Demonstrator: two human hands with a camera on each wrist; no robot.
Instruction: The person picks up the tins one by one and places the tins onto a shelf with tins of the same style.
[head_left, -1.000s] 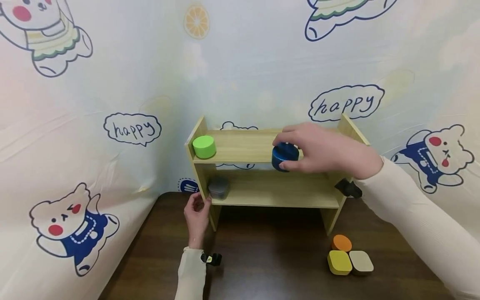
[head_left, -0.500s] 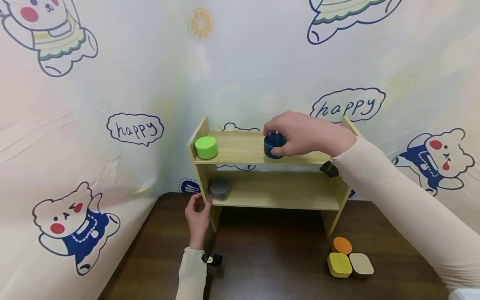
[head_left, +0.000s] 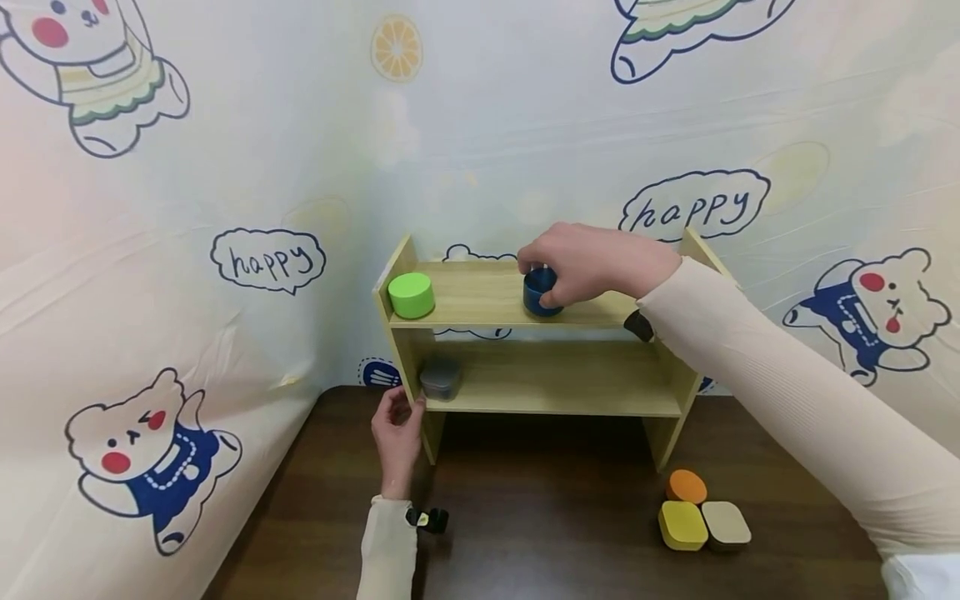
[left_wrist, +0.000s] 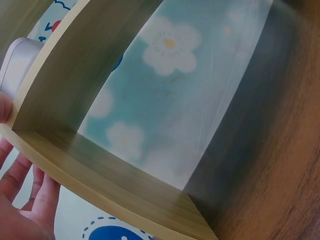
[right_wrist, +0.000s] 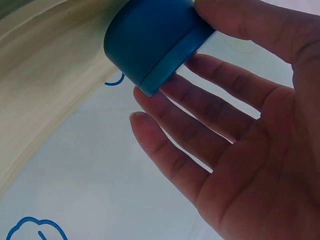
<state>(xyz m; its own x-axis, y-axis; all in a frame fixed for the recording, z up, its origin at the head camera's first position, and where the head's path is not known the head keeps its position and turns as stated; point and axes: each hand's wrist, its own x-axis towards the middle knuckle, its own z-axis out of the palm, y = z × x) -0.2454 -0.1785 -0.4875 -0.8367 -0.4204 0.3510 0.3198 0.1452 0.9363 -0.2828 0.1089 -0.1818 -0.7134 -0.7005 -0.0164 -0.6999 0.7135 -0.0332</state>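
Note:
My right hand (head_left: pixel 581 260) holds a round blue tin (head_left: pixel 537 292) by thumb and fingers at the upper tier of a small wooden shelf (head_left: pixel 570 379). In the right wrist view, the tin's base (right_wrist: pixel 145 42) meets the pale board, and the outer fingers extend past its rim. My left hand (head_left: pixel 397 437) pinches the shelf's left side panel (left_wrist: pixel 115 185), thumb on the front edge and fingers behind. A round green tin (head_left: pixel 412 296) stands at the upper tier's left end. Below it, near the left thumb, a grey container (head_left: pixel 441 377) sits on the lower tier.
On the dark wooden table (head_left: pixel 547 517), to the right in front of the shelf, an orange round tin (head_left: pixel 686 486), a yellow square tin (head_left: pixel 683 526) and a beige square tin (head_left: pixel 725 524) stand close together. A printed cloth (head_left: pixel 510 150) hangs behind and at both sides.
My right hand has carried the blue tin leftward and back, from in front of the upper tier to over its board. The left hand keeps its place on the side panel.

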